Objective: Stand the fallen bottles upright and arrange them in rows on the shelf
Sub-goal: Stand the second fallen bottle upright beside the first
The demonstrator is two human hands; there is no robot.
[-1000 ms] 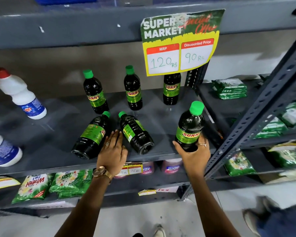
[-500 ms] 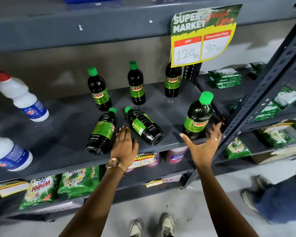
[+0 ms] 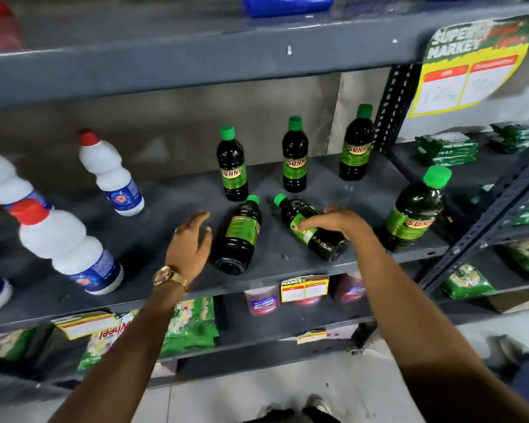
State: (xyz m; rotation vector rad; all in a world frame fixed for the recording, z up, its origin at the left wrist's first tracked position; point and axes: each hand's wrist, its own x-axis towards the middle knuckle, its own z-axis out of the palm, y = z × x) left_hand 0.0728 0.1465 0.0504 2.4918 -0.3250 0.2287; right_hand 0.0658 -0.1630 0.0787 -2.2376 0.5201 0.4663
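Note:
Two dark green-capped bottles lie fallen on the grey shelf [image 3: 287, 264]. My right hand [image 3: 336, 224] closes over the middle of the right fallen bottle [image 3: 321, 239], whose cap points back left. The left fallen bottle [image 3: 240, 236] lies beside my left hand [image 3: 190, 242], which hovers with fingers apart just to its left, holding nothing. Three matching bottles stand upright in a back row: the first [image 3: 231, 166], the second [image 3: 294, 157] and the third [image 3: 355, 148]. A fourth upright bottle [image 3: 416, 215] stands near the front right of the shelf.
White bottles with red caps stand at the left: one at the back [image 3: 112, 175] and one near the front [image 3: 64, 248]. A perforated upright post [image 3: 391, 108] and a price sign [image 3: 471, 65] are at the right. Green packets [image 3: 446, 148] fill the neighbouring shelves.
My right hand let go of the upright bottle at the front right and moved left onto the right fallen bottle. My left hand shifted left of the other fallen bottle. The view panned left.

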